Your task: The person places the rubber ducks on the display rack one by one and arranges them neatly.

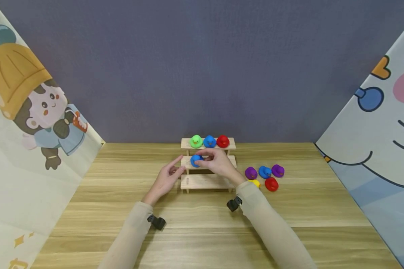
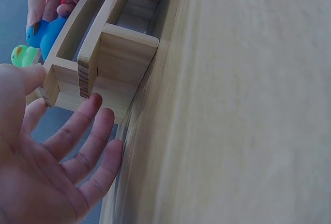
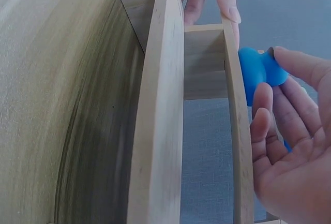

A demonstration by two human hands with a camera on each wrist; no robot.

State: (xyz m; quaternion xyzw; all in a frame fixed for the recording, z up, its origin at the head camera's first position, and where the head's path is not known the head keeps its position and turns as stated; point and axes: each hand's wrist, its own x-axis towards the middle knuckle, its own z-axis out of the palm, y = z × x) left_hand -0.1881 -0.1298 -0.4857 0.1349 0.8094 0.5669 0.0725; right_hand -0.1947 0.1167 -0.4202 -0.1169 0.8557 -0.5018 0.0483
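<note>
My right hand (image 1: 217, 162) pinches a blue rubber duck (image 1: 196, 160) at the left part of the middle step of a three-step wooden rack (image 1: 207, 182). In the right wrist view the thumb is at the head of this duck (image 3: 253, 71), whose base is right at the board. My left hand (image 1: 166, 179) is beside the rack's left end, fingers spread and holding nothing; in the left wrist view its fingertips (image 2: 93, 102) are right by the rack's side. On the top step sit a green duck (image 1: 196, 141), a second blue duck (image 1: 210, 141) and a red duck (image 1: 223, 141).
Right of the rack, several ducks lie on the wooden table (image 1: 202, 231): two purple ducks (image 1: 251, 173), a blue duck (image 1: 265, 172), a red duck (image 1: 271, 184) and a yellow duck (image 1: 254, 183) partly hidden by the right sleeve. A dark panel (image 1: 202, 74) stands behind the rack.
</note>
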